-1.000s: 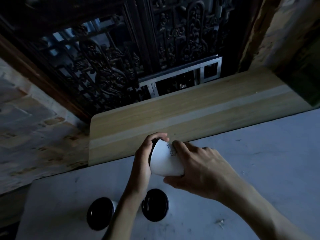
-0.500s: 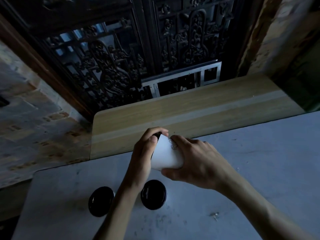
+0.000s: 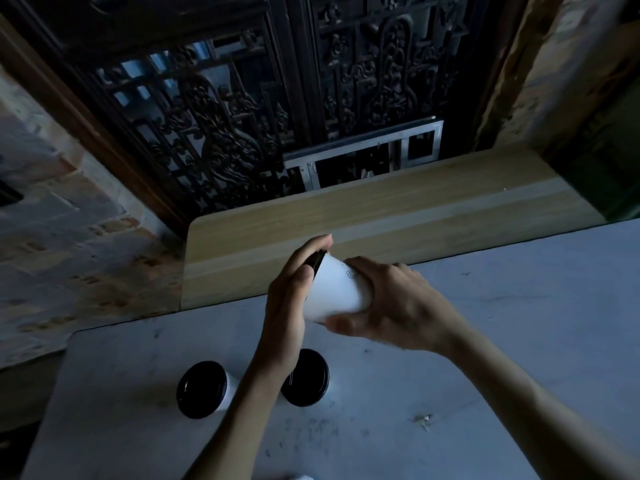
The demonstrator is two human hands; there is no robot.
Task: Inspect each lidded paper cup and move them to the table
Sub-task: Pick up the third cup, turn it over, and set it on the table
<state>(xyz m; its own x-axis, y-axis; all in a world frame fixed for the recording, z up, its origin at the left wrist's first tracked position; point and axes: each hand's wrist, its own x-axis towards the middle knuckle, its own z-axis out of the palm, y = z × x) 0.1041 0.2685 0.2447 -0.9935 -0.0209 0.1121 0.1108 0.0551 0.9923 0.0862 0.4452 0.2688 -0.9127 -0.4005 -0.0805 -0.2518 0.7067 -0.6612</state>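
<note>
Tilting between both grips, left hand (image 3: 289, 299) on lid, right hand (image 3: 391, 306) around paper cup (image 3: 337, 292), above table (image 3: 519, 306) edge.

It looks like an old traditional house: a dark carved wooden lattice screen (image 3: 242, 133), worn brick walls (image 3: 69, 237), a pale wooden board (image 3: 415, 216) and a scuffed grey tabletop (image 3: 519, 306).

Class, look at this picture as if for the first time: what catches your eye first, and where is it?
First, the white cup at the centre, tilted on its side and held in both hands: the left hand at its black lid, the right hand round its base. Below them, two more lidded cups stand upright on the grey table. Behind looms a dark carved screen.
</note>
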